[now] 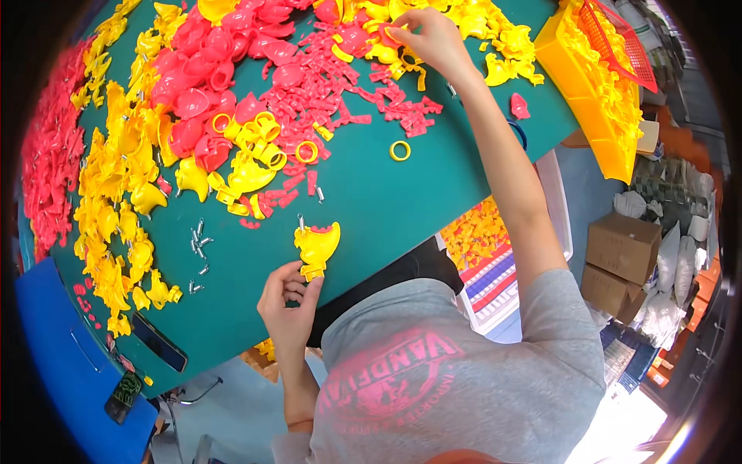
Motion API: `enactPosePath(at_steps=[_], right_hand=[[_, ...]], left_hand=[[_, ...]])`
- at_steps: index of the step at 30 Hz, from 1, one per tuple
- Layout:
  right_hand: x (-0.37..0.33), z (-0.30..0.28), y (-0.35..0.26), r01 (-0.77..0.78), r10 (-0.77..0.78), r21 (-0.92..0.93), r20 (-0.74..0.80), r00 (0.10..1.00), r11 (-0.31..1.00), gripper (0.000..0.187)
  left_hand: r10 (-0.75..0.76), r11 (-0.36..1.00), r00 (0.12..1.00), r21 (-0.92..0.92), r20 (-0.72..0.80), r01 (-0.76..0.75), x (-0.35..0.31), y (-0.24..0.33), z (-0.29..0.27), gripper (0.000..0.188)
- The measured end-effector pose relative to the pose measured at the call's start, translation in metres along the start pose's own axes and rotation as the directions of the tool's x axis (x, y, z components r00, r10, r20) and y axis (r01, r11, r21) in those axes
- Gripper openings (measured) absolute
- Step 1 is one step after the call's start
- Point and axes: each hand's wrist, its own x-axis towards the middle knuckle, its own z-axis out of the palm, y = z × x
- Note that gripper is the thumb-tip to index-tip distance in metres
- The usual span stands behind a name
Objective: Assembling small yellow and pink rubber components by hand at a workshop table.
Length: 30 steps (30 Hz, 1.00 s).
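Observation:
My left hand (290, 304) is at the near edge of the green table (363, 193). Its thumb and fingers pinch the lower end of a yellow curved plastic part (315, 246), which has a pink piece along its top and a small metal spring (301, 223) at one corner. Far across the table my right hand (433, 45) reaches into yellow and pink plastic parts. Its thumb and forefinger close together at a small piece there; what they hold is too small to make out. A yellow ring (399, 151) lies alone between the hands.
Heaps of pink shells (209, 58), small pink pieces (332, 77) and yellow parts (116, 170) cover the far and left table. Metal springs (199, 240) are scattered left of my left hand. A yellow bin (576, 73) stands at the right edge, with a phone (158, 342) at the left corner.

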Motion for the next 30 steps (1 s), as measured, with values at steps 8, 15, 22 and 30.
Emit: enactPosePath(at_steps=[8, 15, 22, 30], right_hand=[[-0.001, -0.014, -0.006, 0.118, -0.119, 0.013, 0.046, 0.992, 0.993, 0.024], [-0.009, -0.003, 0.034, 0.514, -0.523, -0.172, -0.012, 0.852, 0.84, 0.012], [-0.048, -0.003, 0.016, 0.186, -0.159, 0.119, -0.205, 0.966, 0.975, 0.008], [-0.14, 0.049, -0.06, 0.38, -0.487, 0.49, 0.107, 0.867, 0.785, 0.017]], left_hand=[[-0.037, 0.997, 0.999, -0.071, -0.037, 0.035, 0.005, -0.01, -0.006, 0.022], [-0.062, 0.994, 0.996, -0.098, -0.06, 0.056, 0.005, -0.016, -0.009, 0.019], [-0.153, 0.951, 0.984, -0.283, -0.087, 0.123, 0.007, -0.018, -0.009, 0.011], [-0.291, 0.878, 0.954, -0.378, 0.067, 0.294, 0.03, -0.005, -0.018, 0.01]])
